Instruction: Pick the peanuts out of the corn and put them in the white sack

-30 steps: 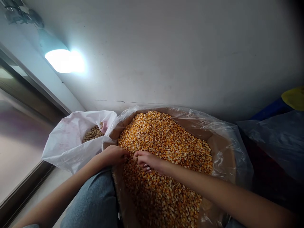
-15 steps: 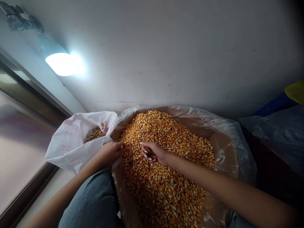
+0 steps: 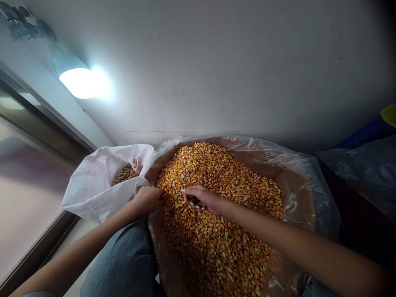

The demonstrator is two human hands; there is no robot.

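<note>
Dried corn kernels [image 3: 222, 181], yellow and orange, lie heaped inside a cardboard box lined with a clear plastic bag [image 3: 297, 198]. Over the middle of the heap, my right hand [image 3: 202, 199] is curled, palm turned inward, with small dark brown pieces in its hollow; their kind is too dim to tell. My left hand [image 3: 149, 199] is at the heap's left edge, fingers bent down against the kernels. Whatever its fingertips pinch is hidden. Left of the box stands a white woven sack [image 3: 89, 177] with unshelled peanuts [image 3: 125, 173] in it.
A lit bulb [image 3: 80, 83] hangs at the upper left before the pale wall [image 3: 216, 66]. My bent knee [image 3: 123, 260] is close to the box's left side. At the far right are clear plastic sheeting [image 3: 361, 165] and a blue object [image 3: 365, 134].
My left hand has turned its fingers down onto the kernels. My right hand has tilted slightly, hiding more of the brown pieces. The view has shifted a little.
</note>
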